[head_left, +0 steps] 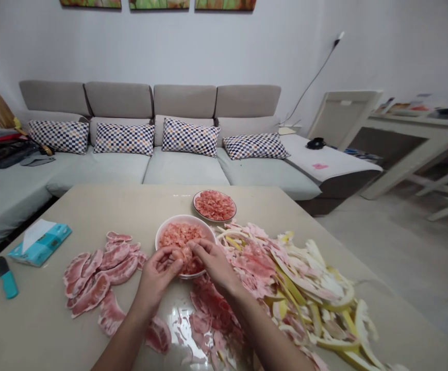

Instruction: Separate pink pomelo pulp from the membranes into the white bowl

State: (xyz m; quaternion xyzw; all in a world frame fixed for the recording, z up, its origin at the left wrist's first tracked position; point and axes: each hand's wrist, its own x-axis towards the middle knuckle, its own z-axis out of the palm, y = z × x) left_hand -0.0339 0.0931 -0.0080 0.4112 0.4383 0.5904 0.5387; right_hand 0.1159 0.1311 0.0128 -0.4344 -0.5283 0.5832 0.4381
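Note:
Over the near rim of a white bowl (187, 218) filled with pink pomelo pulp (178, 233), both my hands work close together. My left hand (161, 269) pinches a small piece of pomelo flesh (182, 252) between thumb and fingers. The fingers of my right hand (213, 262) are closed on the other side of the same piece. To the left lie several pomelo segments (120, 262) still in their pale membranes. Behind the bowl stands a dark-rimmed plate (234, 212) heaped with more pulp.
A large pile of pomelo peel and membranes (309, 288) spreads over the right side of the table (34, 330). At the left lie a blue tissue pack (49, 246) and a knife with a turquoise handle (9, 284). Beyond the table is a sofa (187, 167) with checked cushions.

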